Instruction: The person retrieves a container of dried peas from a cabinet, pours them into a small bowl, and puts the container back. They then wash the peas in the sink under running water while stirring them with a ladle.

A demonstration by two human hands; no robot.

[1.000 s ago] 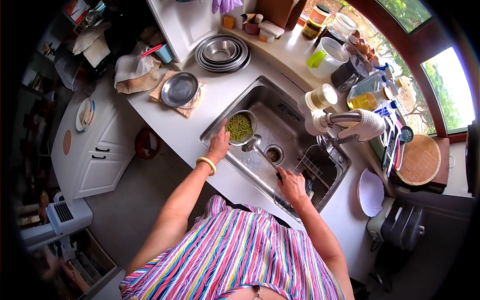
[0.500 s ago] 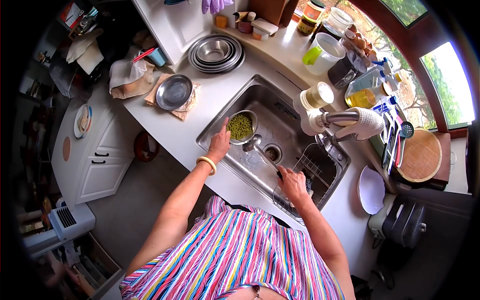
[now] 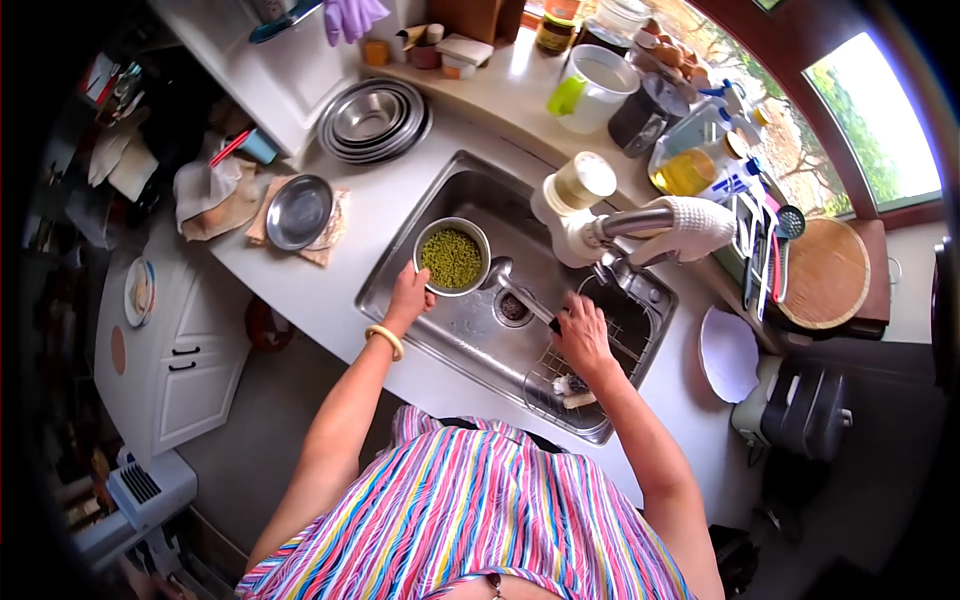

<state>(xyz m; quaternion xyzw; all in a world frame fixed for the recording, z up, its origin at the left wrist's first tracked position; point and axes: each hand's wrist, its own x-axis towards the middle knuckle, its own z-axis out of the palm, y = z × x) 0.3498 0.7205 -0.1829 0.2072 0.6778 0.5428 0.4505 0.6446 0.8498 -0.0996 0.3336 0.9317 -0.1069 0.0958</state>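
Note:
My left hand point(image 3: 408, 298) grips the near left rim of a small metal bowl point(image 3: 484, 268) filled with green beans point(image 3: 451, 258), which look like mung beans. The bowl is held level over the left half of the steel sink point(image 3: 462, 345). My right hand point(image 3: 583, 338) is at the dark handle end of a metal ladle point(image 3: 527, 298), its fingers loosely spread but the handle against thumb and palm. Close beside the bowl's right rim is the ladle's head; whether they touch, I cannot tell.
A faucet with a white filter point(image 3: 580, 185) reaches over the sink's far right edge. A wire rack point(image 3: 625, 345) stands in the right part of the sink. Nested metal bowls point(image 3: 372, 118), a metal plate point(image 3: 299, 212) and a white scalloped bowl point(image 3: 728, 352) rest on the counter.
The view has shifted slightly right. The bowl has levelled from a tilt, with my left fingers more curled at its rim. My right hand and the ladle have moved away toward the faucet, fingers loosening.

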